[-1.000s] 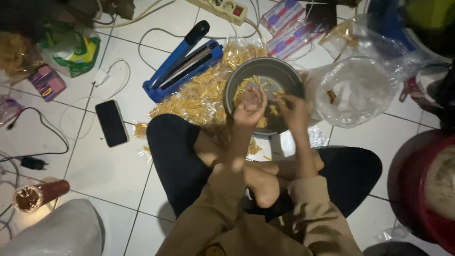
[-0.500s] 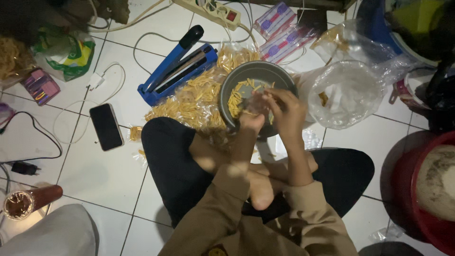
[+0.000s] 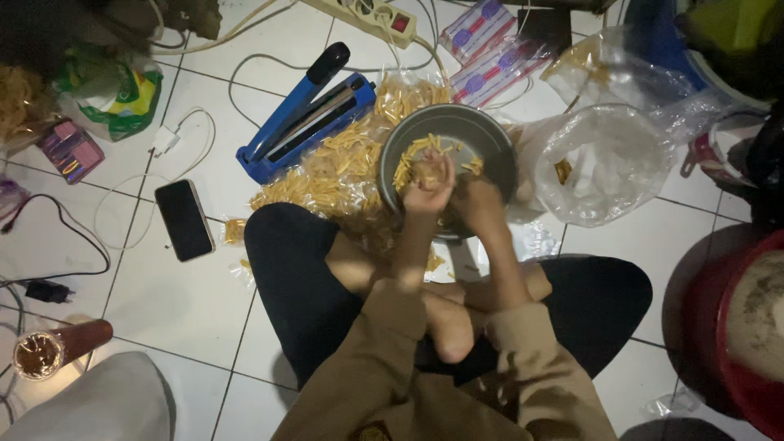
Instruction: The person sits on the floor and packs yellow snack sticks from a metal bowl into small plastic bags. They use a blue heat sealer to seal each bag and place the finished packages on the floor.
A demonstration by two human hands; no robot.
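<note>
A round grey metal bowl (image 3: 490, 135) with loose yellow snack sticks stands on the tiled floor in front of my crossed legs. My left hand (image 3: 429, 184) is over the bowl's near side, fingers bunched around a few yellow snack sticks. Right beside it, touching it, my right hand (image 3: 480, 206) rests lower at the bowl's near rim. That hand is dark, and what it holds is hidden. A heap of small clear packets of the same sticks (image 3: 343, 163) lies to the left of the bowl.
A blue bar-shaped heat sealer (image 3: 306, 118) lies beyond the heap, with a black phone (image 3: 184, 219) to the left. A big clear plastic bag (image 3: 608, 163) sits right of the bowl, a red basin (image 3: 735, 327) at far right. Cables and a power strip (image 3: 371, 12) cross the floor.
My hands, apart in the bowl a second ago, have come together at its near side. The left hand now grips sticks. The view has shifted slightly.
</note>
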